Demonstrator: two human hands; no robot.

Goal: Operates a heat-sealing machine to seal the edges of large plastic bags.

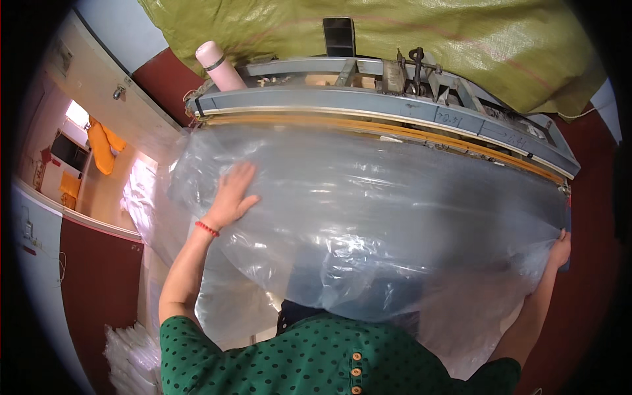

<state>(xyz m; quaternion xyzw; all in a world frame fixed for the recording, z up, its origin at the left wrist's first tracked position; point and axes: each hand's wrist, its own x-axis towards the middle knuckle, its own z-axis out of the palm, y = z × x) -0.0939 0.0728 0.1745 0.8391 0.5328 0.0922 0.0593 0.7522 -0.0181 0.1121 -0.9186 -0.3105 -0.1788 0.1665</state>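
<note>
A wide sheet of clear plastic film [342, 197] stretches in front of me and hangs down toward my body, wrinkled and shiny. My left hand [230, 194] lies flat on the film near its left side, fingers spread, a red bead bracelet on the wrist. At the far right, my right hand [561, 249] is closed on the film's right edge and pulls it into creases. Along the film's far side runs a long metal frame machine [316, 99] with an orange strip [329, 122] on its front.
A pink bottle [220, 66] and a dark phone [339, 36] are at the machine's back. Metal clamp parts [416, 69] stand on it. Behind hangs a yellow-green woven sheet [461, 39]. Left is an open door [112, 72]; bundled plastic [131, 359] lies low at left.
</note>
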